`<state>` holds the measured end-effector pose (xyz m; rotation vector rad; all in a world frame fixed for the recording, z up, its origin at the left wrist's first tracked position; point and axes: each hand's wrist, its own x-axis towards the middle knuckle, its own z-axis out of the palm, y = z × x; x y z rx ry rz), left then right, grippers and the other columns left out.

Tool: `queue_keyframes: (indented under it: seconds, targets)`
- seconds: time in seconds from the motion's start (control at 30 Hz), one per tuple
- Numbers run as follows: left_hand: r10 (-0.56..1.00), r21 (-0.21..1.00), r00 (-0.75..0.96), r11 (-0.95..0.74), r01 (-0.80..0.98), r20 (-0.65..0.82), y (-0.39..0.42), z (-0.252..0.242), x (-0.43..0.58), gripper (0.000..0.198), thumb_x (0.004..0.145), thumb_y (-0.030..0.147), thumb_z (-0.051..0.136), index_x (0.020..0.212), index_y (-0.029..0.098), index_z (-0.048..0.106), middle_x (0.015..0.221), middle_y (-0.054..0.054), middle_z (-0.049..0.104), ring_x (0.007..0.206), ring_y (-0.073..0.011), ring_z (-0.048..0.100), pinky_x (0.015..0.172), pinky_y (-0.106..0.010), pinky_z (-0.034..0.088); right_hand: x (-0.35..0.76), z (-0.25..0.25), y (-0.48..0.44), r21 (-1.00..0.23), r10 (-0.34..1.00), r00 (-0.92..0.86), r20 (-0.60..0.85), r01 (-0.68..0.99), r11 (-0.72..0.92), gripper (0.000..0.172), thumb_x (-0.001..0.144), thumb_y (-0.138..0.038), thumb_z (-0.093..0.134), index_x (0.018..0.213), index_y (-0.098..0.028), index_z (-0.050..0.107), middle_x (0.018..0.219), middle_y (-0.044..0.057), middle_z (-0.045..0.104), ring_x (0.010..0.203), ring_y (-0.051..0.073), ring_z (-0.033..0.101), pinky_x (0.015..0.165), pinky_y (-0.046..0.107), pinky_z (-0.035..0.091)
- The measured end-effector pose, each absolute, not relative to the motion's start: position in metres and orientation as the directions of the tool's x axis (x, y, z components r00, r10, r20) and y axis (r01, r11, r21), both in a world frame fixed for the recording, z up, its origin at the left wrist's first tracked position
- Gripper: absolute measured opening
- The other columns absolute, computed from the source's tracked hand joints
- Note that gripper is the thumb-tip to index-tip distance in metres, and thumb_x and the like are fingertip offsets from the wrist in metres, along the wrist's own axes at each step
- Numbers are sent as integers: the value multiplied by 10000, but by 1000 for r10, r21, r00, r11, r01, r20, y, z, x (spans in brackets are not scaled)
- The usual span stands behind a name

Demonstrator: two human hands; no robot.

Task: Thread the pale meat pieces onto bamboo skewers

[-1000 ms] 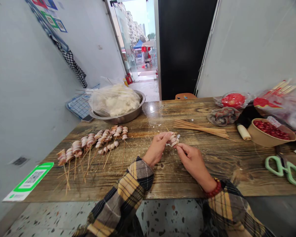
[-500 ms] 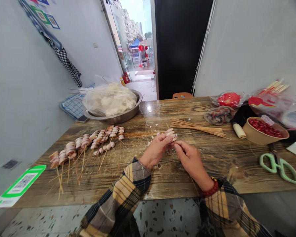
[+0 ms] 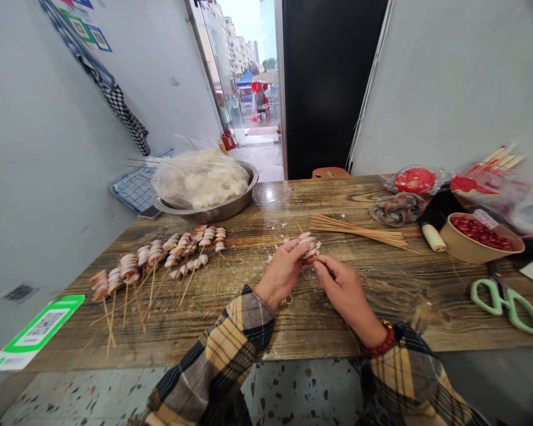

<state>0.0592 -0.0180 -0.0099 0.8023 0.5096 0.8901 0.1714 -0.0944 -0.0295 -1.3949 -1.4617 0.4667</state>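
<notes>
Pale slices of meat are threaded on a thin wooden skewer (image 3: pixel 308 244) above the middle of the table. My left hand (image 3: pixel 281 271) is closed around these slices, thumb on top. Lower on the same stick, the fingers of my right hand (image 3: pixel 344 291) pinch it just beneath the meat. The stick's tip pokes out past my left fingers. Small white scraps lie on the wood around my hands. Several finished meat skewers (image 3: pixel 154 253) rest in a row to the left, sticks toward me. A bundle of bare skewers (image 3: pixel 359 232) lies beyond my right hand.
A metal basin (image 3: pixel 222 212) with a plastic bag of pale food (image 3: pixel 204 180) stands at the back left. On the right are a bowl of red pieces (image 3: pixel 475 251), green-handled scissors (image 3: pixel 506 305) and a crumpled cloth (image 3: pixel 397 208). A QR-code card (image 3: pixel 42 328) lies front left.
The view has shifted slightly. Both hands keep hold of the meat skewer in nearly the same place, with the left fingers a little further over the slices.
</notes>
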Motion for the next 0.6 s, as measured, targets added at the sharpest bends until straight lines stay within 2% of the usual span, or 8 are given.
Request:
queue_keyframes:
  seconds: [0.27,0.4,0.6]
  targets:
    - [861,778,503,364,-512,-71,-21,-7,59,253,663,238,779,864,140,661,759,3,618,664,-80,516,637,-214,391,171,-33,-95,-782,881,193,431,567,259,294,936,-348,450,937,-191,698,744,34,709,655,173,640,618,254,452]
    - [867,754,495,365,-546,-62,-23,-9,62,252,675,232,771,878,147,647,763,10,612,646,-75,498,614,-214,377,170,-35,-95,-771,876,185,446,576,271,289,944,-323,432,933,-194,690,829,53,727,732,190,662,696,272,472]
    - [881,704,472,343,-622,-13,-26,-14,69,234,688,231,759,867,151,630,746,31,570,664,-67,486,676,-209,384,166,-38,-96,-781,864,200,463,554,290,293,949,-304,420,989,-197,689,912,68,737,826,212,683,755,302,495]
